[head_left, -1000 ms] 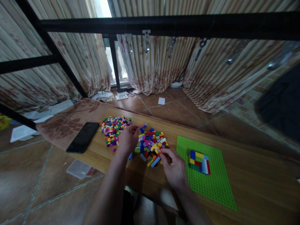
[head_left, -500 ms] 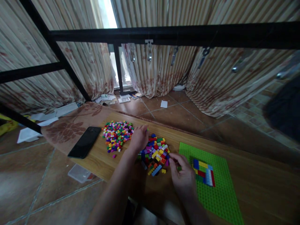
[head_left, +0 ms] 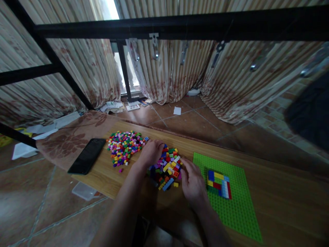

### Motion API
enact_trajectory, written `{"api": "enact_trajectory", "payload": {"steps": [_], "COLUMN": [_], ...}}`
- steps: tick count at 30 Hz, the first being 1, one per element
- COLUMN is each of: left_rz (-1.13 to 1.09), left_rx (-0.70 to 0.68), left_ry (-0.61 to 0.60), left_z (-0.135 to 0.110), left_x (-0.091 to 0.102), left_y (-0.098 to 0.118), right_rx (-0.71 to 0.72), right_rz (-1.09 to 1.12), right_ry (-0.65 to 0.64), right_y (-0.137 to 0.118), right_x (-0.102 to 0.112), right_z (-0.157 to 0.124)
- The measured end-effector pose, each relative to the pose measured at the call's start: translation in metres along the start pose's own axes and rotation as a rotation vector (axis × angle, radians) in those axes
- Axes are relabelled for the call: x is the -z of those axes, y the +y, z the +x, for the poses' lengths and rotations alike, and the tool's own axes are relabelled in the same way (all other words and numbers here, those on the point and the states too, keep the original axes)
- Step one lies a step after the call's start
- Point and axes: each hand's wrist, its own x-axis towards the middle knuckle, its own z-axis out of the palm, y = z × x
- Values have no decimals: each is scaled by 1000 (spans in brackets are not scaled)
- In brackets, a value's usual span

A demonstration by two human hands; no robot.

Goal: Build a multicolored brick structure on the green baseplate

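Note:
My left hand (head_left: 152, 151) reaches over the far left side of a pile of larger toy bricks (head_left: 168, 166), its fingers bent together and their tips hidden. Whatever it may hold cannot be made out. At the pile's right edge is my right hand (head_left: 193, 180), thumb and index finger apart, with the fingertips at the bricks. Right of it lies a green baseplate (head_left: 241, 209) bearing a small block of joined bricks (head_left: 219, 184) in blue, yellow, red, white and green. Left of my left hand spreads a heap of tiny bricks (head_left: 124, 145).
A black phone (head_left: 86, 156) lies at the left end of the wooden table (head_left: 280, 199), beside a brown patterned cloth (head_left: 74, 137). Dark metal bars (head_left: 180, 29) cross in front of the curtains. A clear plastic box (head_left: 84, 190) and papers lie on the tiled floor.
The view has shifted slightly. My right hand's fingers have moved up along the pile's edge and spread from a pinch. My left hand stays over the pile's far left side.

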Motion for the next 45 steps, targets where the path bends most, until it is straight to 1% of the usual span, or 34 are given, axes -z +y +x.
{"api": "enact_trajectory", "payload": {"steps": [2,5,9,12,15,17,21,26,30,33,38,45], "left_rz": [-36,-70,-124,-143,-157,-159,-147,-11,84,138,171,122], "left_rx": [17,34,73,119,122,101,39,-31,0,18,50,95], "left_ry": [-10,-9,60,110,131,121,90,70,32,28,14,-7], "left_z": [-3,-7,-9,-11,-12,-13,-12,-8,-8,-8,-5,0], "left_x": [4,6,8,10,11,11,9,-2,-14,-18,-20,-24], "left_y": [1,0,-7,-12,-14,-12,-2,15,27,31,32,29], "right_rx": [-9,-15,-35,-68,-80,-76,-67,-70,-81,-95,-99,-88], "right_rz": [18,51,77,40,-44,-90,-120,-91,-60,-55,-49,-2], "right_ry": [-12,6,33,63,120,132,85,53,79,95,65,38], "right_y": [-2,-4,-7,-5,-1,1,2,0,-1,-1,-6,-9], "right_x": [1,3,6,10,14,16,15,11,12,15,17,14], "right_z": [0,1,2,3,5,5,5,6,7,7,6,3]}}
